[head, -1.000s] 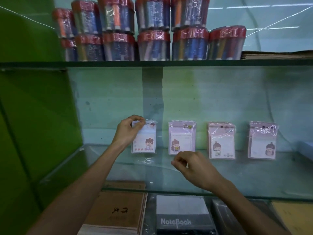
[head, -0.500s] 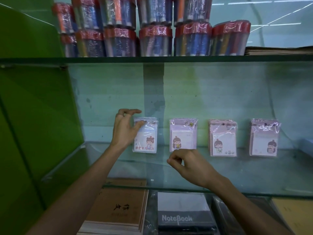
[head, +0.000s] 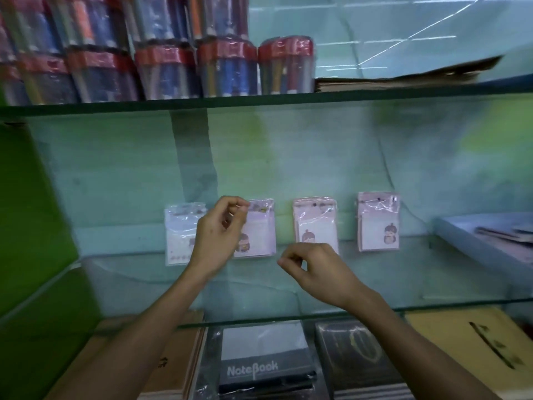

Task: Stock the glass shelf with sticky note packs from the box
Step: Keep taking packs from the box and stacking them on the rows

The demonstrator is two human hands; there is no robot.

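Four sticky note packs [head: 315, 223] stand upright in a row at the back of the glass shelf [head: 403, 284], against a pale green wall [head: 317, 157]. The left hand [head: 217, 235] has its curled fingers at the top corner of the second pack [head: 256, 229]; whether they pinch it, I cannot tell. The right hand [head: 314, 268] hangs over the glass with fingers curled, holding nothing, the third pack just behind its fingers.

Left hand [head: 217, 238] hides part of 2nd sticky note pack [head: 258, 226]; grip unclear.
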